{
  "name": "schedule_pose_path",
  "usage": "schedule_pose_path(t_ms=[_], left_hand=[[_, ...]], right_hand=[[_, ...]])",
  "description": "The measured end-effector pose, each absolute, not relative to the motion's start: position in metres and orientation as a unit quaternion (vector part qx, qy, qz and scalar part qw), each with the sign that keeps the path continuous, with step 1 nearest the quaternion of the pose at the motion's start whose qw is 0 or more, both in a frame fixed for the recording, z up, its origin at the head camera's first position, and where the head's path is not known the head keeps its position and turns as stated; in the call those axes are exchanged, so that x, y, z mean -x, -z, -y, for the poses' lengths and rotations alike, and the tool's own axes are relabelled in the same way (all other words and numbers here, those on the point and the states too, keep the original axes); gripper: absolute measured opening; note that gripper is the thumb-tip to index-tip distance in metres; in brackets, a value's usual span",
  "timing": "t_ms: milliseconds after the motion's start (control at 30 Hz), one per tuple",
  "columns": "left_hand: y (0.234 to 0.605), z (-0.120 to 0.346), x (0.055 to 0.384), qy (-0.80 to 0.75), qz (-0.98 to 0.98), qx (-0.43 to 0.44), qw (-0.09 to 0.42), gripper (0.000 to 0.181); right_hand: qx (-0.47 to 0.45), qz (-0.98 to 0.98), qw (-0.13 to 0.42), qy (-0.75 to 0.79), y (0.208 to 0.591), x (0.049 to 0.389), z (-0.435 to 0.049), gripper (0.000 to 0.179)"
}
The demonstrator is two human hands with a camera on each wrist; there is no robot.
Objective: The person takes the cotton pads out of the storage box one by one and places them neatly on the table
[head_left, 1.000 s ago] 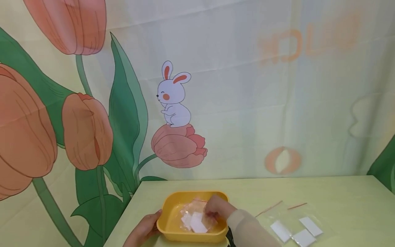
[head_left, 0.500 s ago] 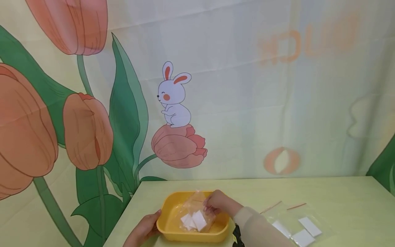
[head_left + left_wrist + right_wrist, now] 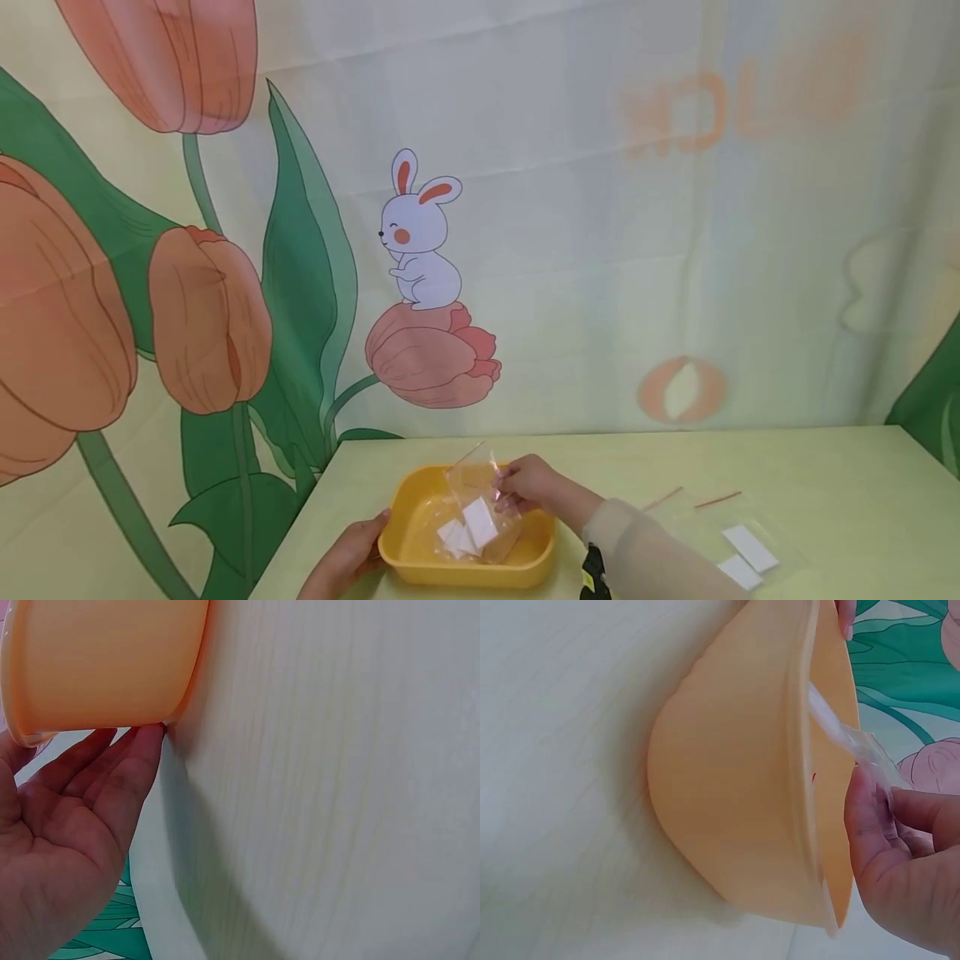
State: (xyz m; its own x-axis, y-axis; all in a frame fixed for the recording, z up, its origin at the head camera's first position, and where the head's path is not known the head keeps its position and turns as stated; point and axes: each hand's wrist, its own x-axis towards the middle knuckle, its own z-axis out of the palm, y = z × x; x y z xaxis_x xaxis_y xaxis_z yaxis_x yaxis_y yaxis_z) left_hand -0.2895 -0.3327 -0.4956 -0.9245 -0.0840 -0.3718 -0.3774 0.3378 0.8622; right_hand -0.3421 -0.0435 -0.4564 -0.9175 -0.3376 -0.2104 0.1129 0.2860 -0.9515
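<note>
While the left hand (image 3: 351, 554) holds one end of the yellow tub (image 3: 465, 575), the right hand (image 3: 531, 483) pinches a clear plastic bag (image 3: 467, 471) over it. The right thumb and a finger are clamped together on the bag. The left fingers press the outside of the tub, with the thumb up by its rim. The bag is partly in the tub, and its top pokes up above the far rim. One flat white piece (image 3: 480, 522) shows near the right fingers, and more white pieces (image 3: 453, 537) are lower down. I cannot tell if they are all in the same bag.

The tub sits flat on the pale table (image 3: 630, 454). To the right are clear bags with red strips (image 3: 717, 499) and white cards (image 3: 750, 546), partly behind the light sleeve (image 3: 645, 546). At the back hangs a cloth with a white rabbit (image 3: 423, 250) on a tulip (image 3: 427, 358).
</note>
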Motion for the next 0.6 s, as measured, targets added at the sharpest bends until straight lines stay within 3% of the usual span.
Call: schedule_pose_path(t_ms=[333, 600], left_hand=[[0.498, 0.330, 0.291, -0.569, -0.801, 0.146, 0.117, 0.062], [0.499, 0.332, 0.291, -0.567, -0.801, 0.149, 0.118, 0.063]], right_hand=[[0.058, -0.741, 0.219, 0.632, 0.455, 0.340, 0.026, 0.016], [0.072, -0.711, 0.232, 0.660, 0.460, 0.334, 0.010, 0.009]])
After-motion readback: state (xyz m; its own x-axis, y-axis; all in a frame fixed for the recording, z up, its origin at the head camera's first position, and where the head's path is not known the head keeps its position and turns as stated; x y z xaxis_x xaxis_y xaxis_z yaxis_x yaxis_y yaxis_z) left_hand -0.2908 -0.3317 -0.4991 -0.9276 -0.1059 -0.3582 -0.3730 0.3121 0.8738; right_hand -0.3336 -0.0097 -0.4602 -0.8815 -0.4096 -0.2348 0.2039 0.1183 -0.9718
